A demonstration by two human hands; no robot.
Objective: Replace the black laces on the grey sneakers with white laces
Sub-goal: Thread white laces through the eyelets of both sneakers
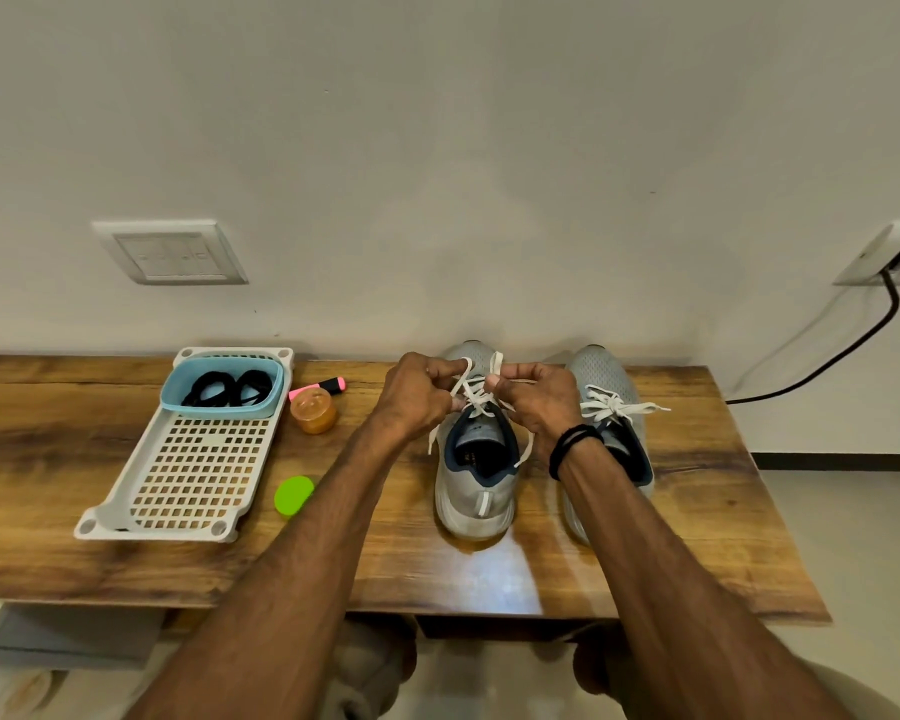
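Left hand [421, 394] and right hand [539, 405], both curled, each pinch a loop of the white lace [470, 393] above the grey sneaker [473, 493] standing on the surface [541, 574] beside its tied mate [601, 371]; uneven pull could slip a loop free and collapse the bow.

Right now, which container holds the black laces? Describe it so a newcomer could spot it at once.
On the wooden table, to the person's left, lies a white perforated tray. At its far end, by the wall, sits a light blue tub holding coiled black laces. It is the only blue container; the orange jar and green lid nearby are small and round.
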